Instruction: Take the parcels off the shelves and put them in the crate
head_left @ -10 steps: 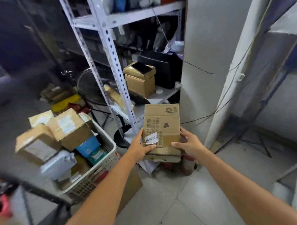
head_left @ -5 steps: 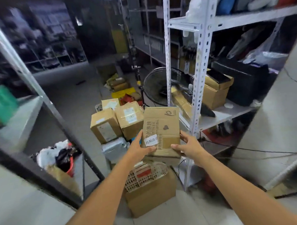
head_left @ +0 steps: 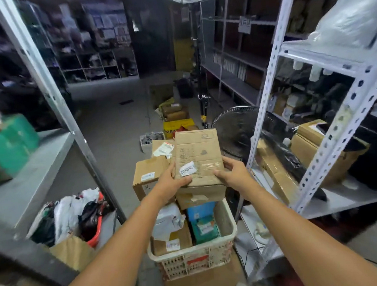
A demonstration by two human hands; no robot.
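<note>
I hold a brown cardboard parcel [head_left: 198,155] with a small white label between both hands, above the far end of the crate. My left hand [head_left: 170,183] grips its left edge and my right hand [head_left: 233,173] grips its right edge. Below stands the white plastic crate [head_left: 194,254], set on a cardboard box and piled with parcels: brown boxes [head_left: 149,172], a white poly bag [head_left: 168,221], a blue box [head_left: 200,209] and a teal box [head_left: 205,228]. The held parcel hides part of the pile behind it.
A white metal rack [head_left: 334,132] on the right carries brown boxes [head_left: 308,146] and a black bag. A floor fan [head_left: 236,127] stands behind the crate. A grey shelf [head_left: 29,171] on the left holds green boxes, with bags in a box beneath. More boxes lie down the aisle.
My view has swung left from the right-hand rack to face the crate. The parcel, still in both hands, now hangs over the crate's pile rather than beside it.
</note>
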